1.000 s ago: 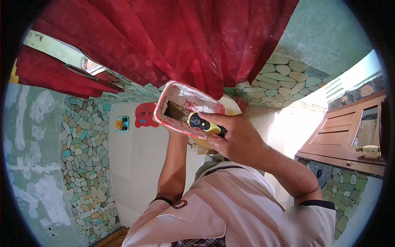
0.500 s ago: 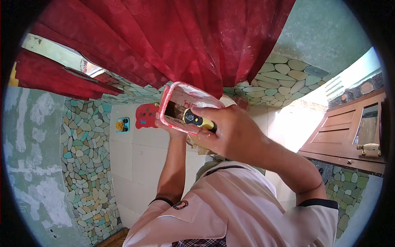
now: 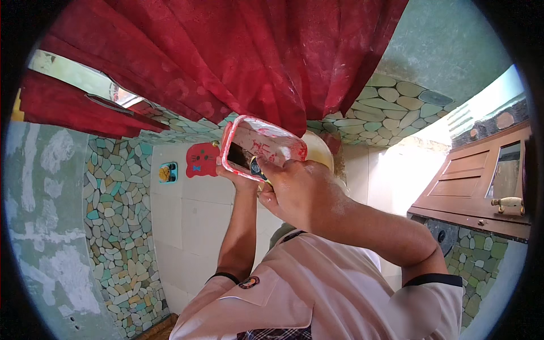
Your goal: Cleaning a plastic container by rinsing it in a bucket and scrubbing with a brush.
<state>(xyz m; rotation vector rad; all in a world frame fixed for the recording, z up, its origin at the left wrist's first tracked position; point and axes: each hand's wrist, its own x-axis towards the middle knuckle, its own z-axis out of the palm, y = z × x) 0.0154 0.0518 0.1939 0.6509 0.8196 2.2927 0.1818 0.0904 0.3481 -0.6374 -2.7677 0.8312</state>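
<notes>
My left hand (image 3: 232,174) grips the left side of a rectangular plastic tub (image 3: 271,136) with a red, white-smeared rim. The tub tilts so that its inside shows, with red marks on one wall and something dark and brownish toward its left end. My right hand (image 3: 303,187) is closed around a black and yellow handled tool (image 3: 256,168), which points into the tub. Most of the handle lies under my fingers, and the tool's working end cannot be made out. White residue dots my right hand.
Red curtains (image 3: 226,51) hang just beyond the tub. On the pale tiled floor (image 3: 198,221) lie a red mat (image 3: 199,159) and a small blue tray (image 3: 168,172). A round cream object (image 3: 320,150) stands behind the tub; a brown door (image 3: 462,175) is at right.
My right hand has moved slightly left and turned with the tool, covering more of its handle. The tub has shifted only slightly, and more of its red-marked inner wall shows.
</notes>
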